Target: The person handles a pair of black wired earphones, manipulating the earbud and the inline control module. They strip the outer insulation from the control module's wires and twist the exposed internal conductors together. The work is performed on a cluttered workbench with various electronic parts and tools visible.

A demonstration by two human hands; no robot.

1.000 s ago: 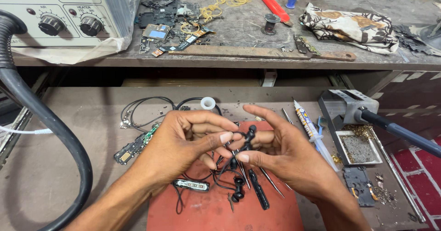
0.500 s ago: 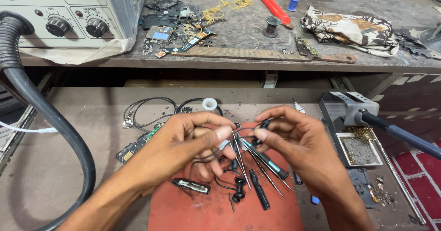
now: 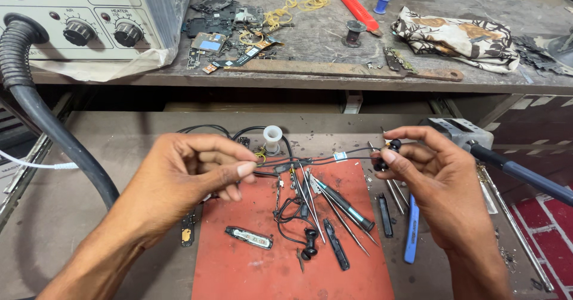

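My left hand (image 3: 191, 172) pinches one end of a thin black earphone cable (image 3: 325, 158) above a red work mat (image 3: 250, 264). My right hand (image 3: 436, 175) pinches a black earbud (image 3: 391, 151) at the cable's other end. The cable is stretched nearly straight between the two hands. Below it on the mat lie a second pair of black earbuds (image 3: 309, 243) with looped wire, tweezers (image 3: 310, 201), a screwdriver (image 3: 346, 201) and a small silver-and-black part (image 3: 249, 237).
A white spool (image 3: 272, 139) and coiled black cable (image 3: 203, 130) sit behind the mat. A blue-handled tool (image 3: 412, 228) lies to the right, beside a soldering iron on its stand (image 3: 459, 133). A hot-air station (image 3: 77, 19) with a black hose (image 3: 48, 127) stands at the left. The upper shelf holds circuit boards, a red tool and a cloth.
My hands have moved apart, left to the left and right to the right, drawing the earphone cable taut between them. Earlier they were close together over the mat's middle.
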